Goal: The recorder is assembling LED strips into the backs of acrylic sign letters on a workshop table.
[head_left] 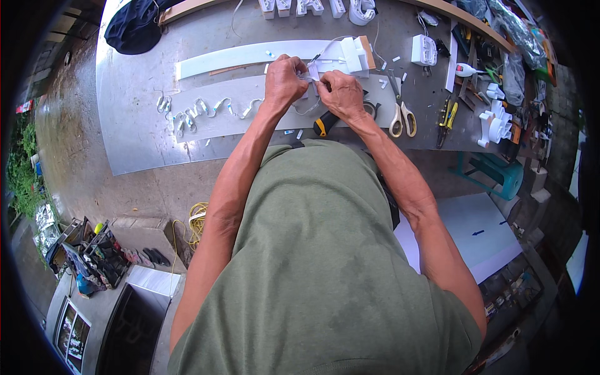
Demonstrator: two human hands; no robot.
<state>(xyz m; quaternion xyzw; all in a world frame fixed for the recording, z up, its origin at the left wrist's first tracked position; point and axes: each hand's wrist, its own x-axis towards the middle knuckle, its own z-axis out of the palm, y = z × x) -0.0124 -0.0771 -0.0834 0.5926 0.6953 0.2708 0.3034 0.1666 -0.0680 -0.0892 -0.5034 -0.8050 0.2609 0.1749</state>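
Both my hands are close together over the workbench (144, 125), with a small white piece (313, 72) between their fingertips. My left hand (285, 81) is closed, pinching at its left side where thin clear wire shows. My right hand (340, 95) is closed at its right side; the fingers partly hide what they grip. A string of small white LED modules (215, 109) trails off to the left on a grey board (250, 125). Behind the hands lies a long white strip (231, 59). A black and yellow utility knife (325, 123) rests just below my right hand.
Scissors (403, 120) and yellow-handled pliers (449, 117) lie to the right, near a white bottle (465, 70) and white cut-out pieces (497, 124). White block letters (312, 7) stand along the far side. A dark cap (134, 28) sits far left. A green stool (500, 175) stands beside the bench.
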